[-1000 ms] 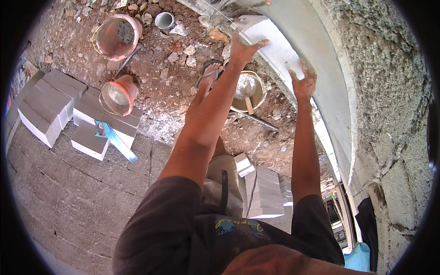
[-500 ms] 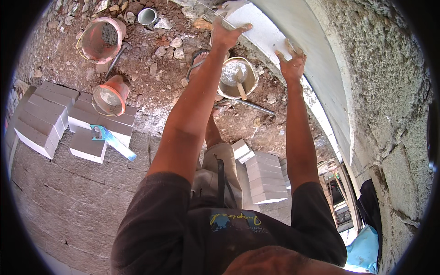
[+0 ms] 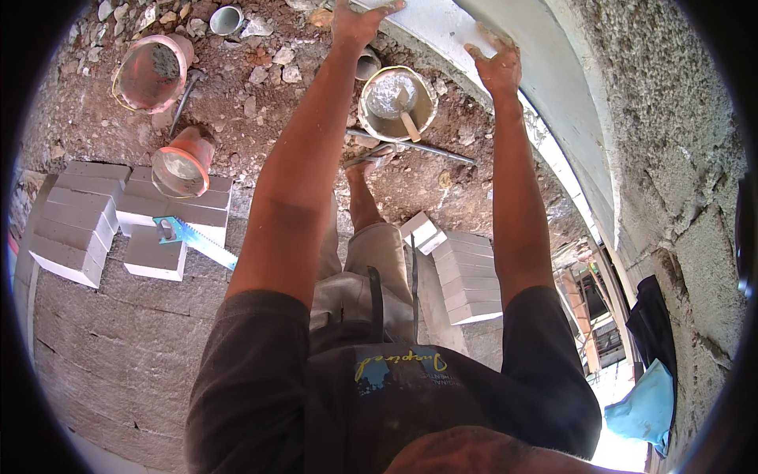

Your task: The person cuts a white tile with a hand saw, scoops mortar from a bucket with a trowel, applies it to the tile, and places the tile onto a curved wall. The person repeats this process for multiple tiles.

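Observation:
Near the top of the view, a pale lightweight block (image 3: pixel 439 30) rests along the edge of the wall. My left hand (image 3: pixel 362 24) grips its left end, the thumb stretched along the face and the fingertips cut off by the frame. Toward its other end, my right hand (image 3: pixel 497 67) is closed on the block, thumb to the left. Both arms reach far forward. Below the block, between my forearms, stands a pale bucket (image 3: pixel 434 118) of mortar. A trowel with a wooden handle (image 3: pixel 410 126) leans inside it.
Two reddish buckets (image 3: pixel 189 57) (image 3: pixel 204 146) and a hammer (image 3: pixel 186 99) are on rubble at left. A blue-handled saw (image 3: pixel 201 243) lies on stacked blocks (image 3: pixel 75 207). More blocks (image 3: pixel 467 272) stand near my legs. A metal bar (image 3: pixel 442 151) lies beside the mortar bucket. Rough wall (image 3: pixel 671 142) rises at right.
My hands and the block sit higher in the picture, the left hand also farther left. The buckets have shifted up and left with the view. Both hands stay on the block.

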Demonstrator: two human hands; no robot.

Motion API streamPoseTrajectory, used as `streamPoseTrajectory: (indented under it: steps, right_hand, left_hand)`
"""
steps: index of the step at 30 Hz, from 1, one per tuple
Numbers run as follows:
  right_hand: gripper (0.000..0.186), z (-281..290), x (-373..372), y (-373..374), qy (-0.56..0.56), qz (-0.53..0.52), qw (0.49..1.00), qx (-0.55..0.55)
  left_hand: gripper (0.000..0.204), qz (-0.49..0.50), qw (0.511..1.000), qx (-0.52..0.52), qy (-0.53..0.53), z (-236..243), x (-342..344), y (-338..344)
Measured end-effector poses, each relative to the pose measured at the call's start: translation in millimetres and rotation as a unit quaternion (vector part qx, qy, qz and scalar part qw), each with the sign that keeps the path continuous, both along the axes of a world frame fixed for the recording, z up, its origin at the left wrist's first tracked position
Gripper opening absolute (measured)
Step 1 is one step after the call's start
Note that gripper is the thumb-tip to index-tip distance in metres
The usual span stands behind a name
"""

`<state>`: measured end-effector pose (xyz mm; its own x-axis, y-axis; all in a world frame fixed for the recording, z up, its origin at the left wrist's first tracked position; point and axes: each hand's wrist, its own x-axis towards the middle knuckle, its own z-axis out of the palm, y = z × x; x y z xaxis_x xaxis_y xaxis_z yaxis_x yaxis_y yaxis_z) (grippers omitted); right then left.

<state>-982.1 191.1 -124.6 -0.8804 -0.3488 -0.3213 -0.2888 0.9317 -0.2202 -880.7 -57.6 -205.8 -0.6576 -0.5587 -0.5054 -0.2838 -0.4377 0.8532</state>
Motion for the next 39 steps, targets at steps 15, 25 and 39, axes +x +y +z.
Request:
streamPoseTrajectory:
  steps: [15, 25, 39]
  right_hand:
    - [0.056, -31, -6, 28, 0.055, 0.031, 0.997, 0.048]
    - [0.053, -27, -6, 27, 0.054, 0.047, 0.997, 0.030]
    - [0.053, -27, -9, 22, 0.057, 0.053, 0.996, 0.038]
  left_hand:
    - [0.079, -0.099, 0.991, -0.019, -0.085, -5, 2, -12]
    - [0.091, -0.087, 0.987, -0.027, -0.129, -5, 3, -13]
    - [0.087, -0.082, 0.986, -0.053, -0.135, -14, 2, -11]
